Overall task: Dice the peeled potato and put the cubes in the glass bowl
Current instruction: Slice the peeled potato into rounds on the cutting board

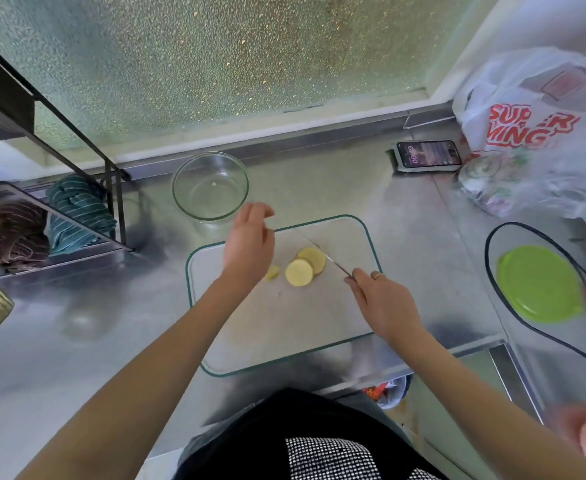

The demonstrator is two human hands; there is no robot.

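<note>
Two round potato slices [303, 268] lie overlapping on the cutting board [284, 327], and a smaller piece [273, 271] sits just left of them, partly behind my left hand. My left hand [248, 242] hovers between the board and the glass bowl [210, 186], fingers loosely curled; whether it holds anything is hidden. The bowl holds one tiny potato bit. My right hand [380, 299] grips a knife [333, 261] whose blade points up-left, right of the slices.
A phone [426, 154] lies at the back right beside plastic bags [541, 133]. A green lid [539, 284] inside a black cable loop sits at right. A rack with folded towels [77, 213] stands at left.
</note>
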